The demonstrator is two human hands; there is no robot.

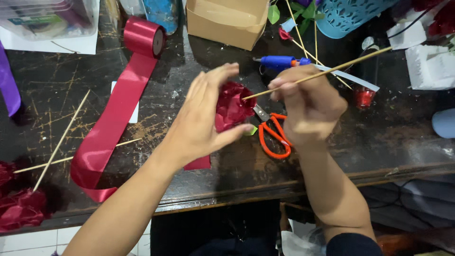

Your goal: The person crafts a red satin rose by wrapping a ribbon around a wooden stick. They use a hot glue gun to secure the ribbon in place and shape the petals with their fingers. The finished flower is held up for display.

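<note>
Fingers of the left hand curl around a red ribbon rose, with the thumb pressed under it. The right hand pinches a thin wooden stick tight, and the stick's end pokes into the rose. The rose sits up in the air between both hands, above the dark table.

The rose looks folded and puffy already and sits on its stick. I think it is nearly made, but I cannot tell if it is fixed on.

Just under the hands lie orange scissors. A blue glue gun rests behind them. A long red ribbon rolls off its spool to the left. More sticks and red roses wait at the left edge.
</note>
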